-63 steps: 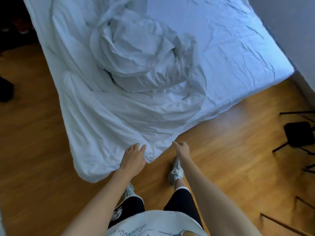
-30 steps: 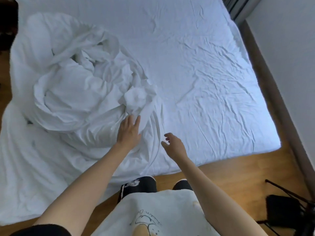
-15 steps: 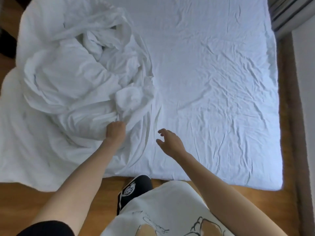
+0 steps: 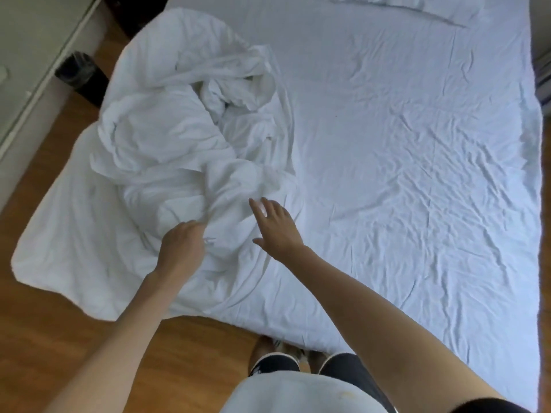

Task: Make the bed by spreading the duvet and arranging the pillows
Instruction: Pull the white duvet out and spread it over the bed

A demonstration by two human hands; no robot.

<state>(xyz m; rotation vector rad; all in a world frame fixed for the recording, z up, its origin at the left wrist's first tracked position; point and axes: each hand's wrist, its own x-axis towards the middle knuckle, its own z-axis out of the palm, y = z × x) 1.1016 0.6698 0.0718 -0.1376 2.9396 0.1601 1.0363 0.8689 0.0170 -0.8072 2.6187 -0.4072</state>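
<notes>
A white duvet [image 4: 167, 135] lies bunched in a heap on the left half of the bed [image 4: 417, 174], and its lower left part hangs over the bed's corner onto the floor. My left hand [image 4: 182, 245] grips a fold at the near edge of the heap, fingers curled into the cloth. My right hand [image 4: 275, 228] reaches over the same fold with fingers spread, fingertips at the cloth. A white pillow [image 4: 396, 5] shows at the top edge, by the head of the bed.
The wrinkled white sheet covers the right half of the mattress. Wooden floor [image 4: 59, 338] lies to the left and at the foot, where my feet stand. A dark bin [image 4: 79, 73] and a pale cabinet [image 4: 32, 55] stand at the far left.
I have stepped from the duvet's floor corner to the foot of the bed. My left hand closed on a fold of the heap, and my right hand moved left toward it, fingers spreading.
</notes>
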